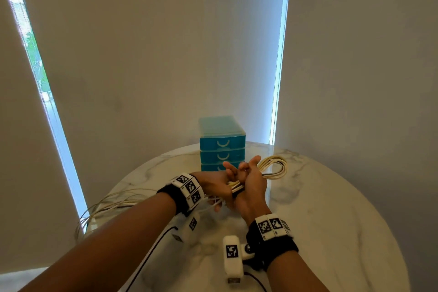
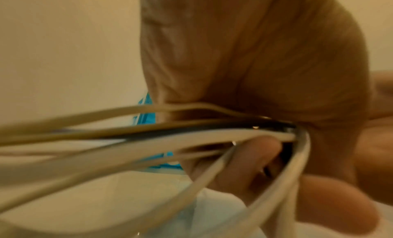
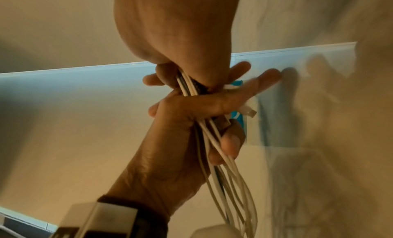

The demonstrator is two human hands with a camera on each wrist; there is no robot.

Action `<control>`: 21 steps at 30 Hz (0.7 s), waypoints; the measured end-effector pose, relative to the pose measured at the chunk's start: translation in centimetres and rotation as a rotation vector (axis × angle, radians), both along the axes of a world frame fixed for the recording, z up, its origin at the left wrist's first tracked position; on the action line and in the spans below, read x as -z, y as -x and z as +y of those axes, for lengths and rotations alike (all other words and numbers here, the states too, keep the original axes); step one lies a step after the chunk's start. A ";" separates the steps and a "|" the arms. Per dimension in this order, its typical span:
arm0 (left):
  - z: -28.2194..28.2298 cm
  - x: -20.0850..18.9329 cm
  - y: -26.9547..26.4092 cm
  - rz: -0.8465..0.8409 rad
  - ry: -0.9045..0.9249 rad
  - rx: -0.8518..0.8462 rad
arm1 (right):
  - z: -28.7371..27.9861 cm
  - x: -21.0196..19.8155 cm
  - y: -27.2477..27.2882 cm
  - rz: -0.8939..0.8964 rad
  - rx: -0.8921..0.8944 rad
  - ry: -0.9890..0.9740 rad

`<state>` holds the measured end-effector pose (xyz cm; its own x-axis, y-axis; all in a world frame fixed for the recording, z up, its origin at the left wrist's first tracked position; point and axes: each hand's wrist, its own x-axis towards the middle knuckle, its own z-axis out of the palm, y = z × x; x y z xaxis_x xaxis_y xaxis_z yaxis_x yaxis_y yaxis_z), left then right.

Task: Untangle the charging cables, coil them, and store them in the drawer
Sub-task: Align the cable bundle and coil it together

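Observation:
A bundle of white and cream charging cables [image 1: 279, 168] is held over the round marble table [image 1: 331, 220]. Its coiled loops stick out to the right of my hands, and loose strands [image 1: 113, 201] trail left over the table edge. My left hand [image 1: 213, 185] grips the bundle from the left, fingers curled under the cables [image 2: 149, 140]. My right hand [image 1: 253, 182] clamps the same bundle where the hands meet, with some fingers sticking up. In the right wrist view the cables [image 3: 212, 140] pass from the right hand [image 3: 170, 31] into the left hand [image 3: 180, 110]. The blue drawer unit [image 1: 221, 147] stands just behind, all drawers closed.
Pale roller blinds hang behind the table, with bright window strips [image 1: 279, 78] at the left and right. A white wrist camera [image 1: 233, 256] and a thin black cord [image 1: 151, 251] sit low in the head view. Bare marble lies to the right and front.

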<state>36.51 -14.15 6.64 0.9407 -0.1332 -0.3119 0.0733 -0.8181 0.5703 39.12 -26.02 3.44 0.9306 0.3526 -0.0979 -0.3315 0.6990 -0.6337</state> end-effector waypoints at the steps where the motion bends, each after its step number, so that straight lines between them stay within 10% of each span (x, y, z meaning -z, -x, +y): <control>1: 0.2 0.1 -0.2 0.000 0.014 0.009 | 0.0 -0.2 0.0 -0.004 -0.013 -0.025; 21: 1.7 1.1 0.3 0.175 -0.010 0.066 | -0.7 1.1 -1.3 -0.041 0.000 0.021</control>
